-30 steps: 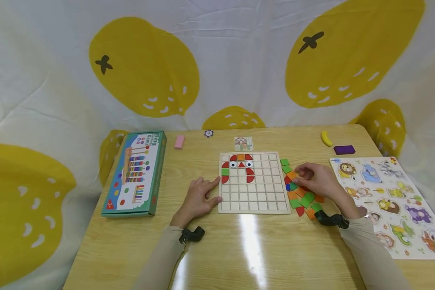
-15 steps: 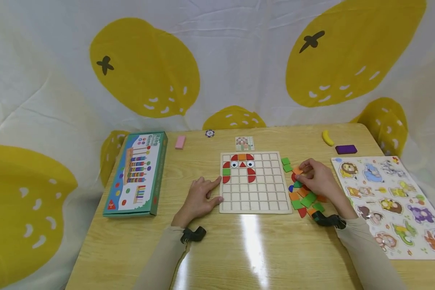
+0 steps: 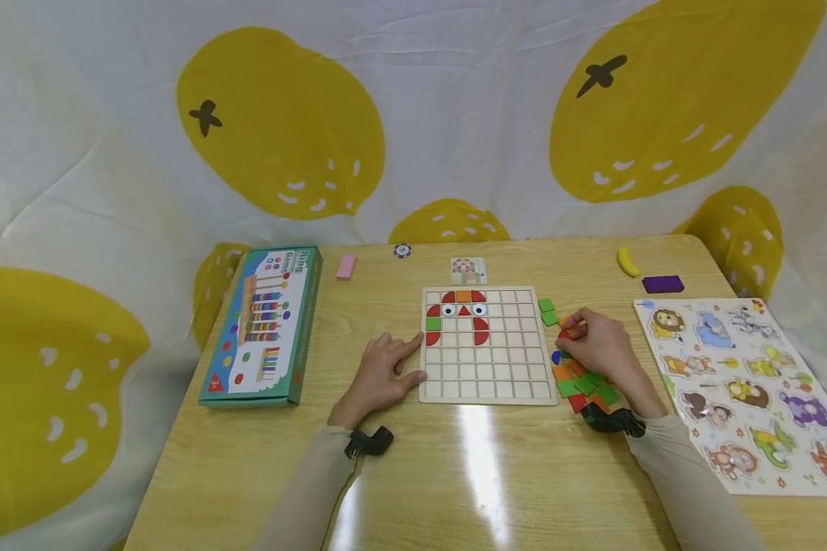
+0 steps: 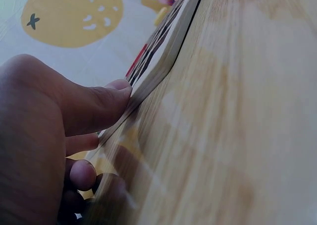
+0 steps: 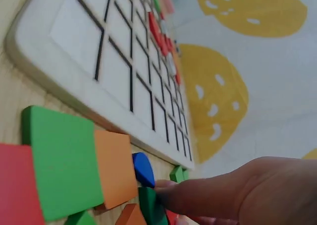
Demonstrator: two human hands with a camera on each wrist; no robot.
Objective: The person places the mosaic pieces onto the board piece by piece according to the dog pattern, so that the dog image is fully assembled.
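Note:
A wooden grid board lies flat, with red, orange and green pieces and two eye tiles set in its upper left cells. At its left edge rests my left hand, index finger extended and thumb against the side. My right hand is over the pile of coloured pieces beside the board. In the right wrist view its thumb touches a dark green piece, near a blue piece. A red piece shows at its fingertips; I cannot tell whether they pinch it.
A picture card lies behind the board, a poker chip and pink block to its left. A game box stands far left. An animal puzzle, purple block and toy banana are at right.
My right hand has shifted slightly among the pieces, and several at the pile's near edge have moved. My left hand stays at the board's edge.

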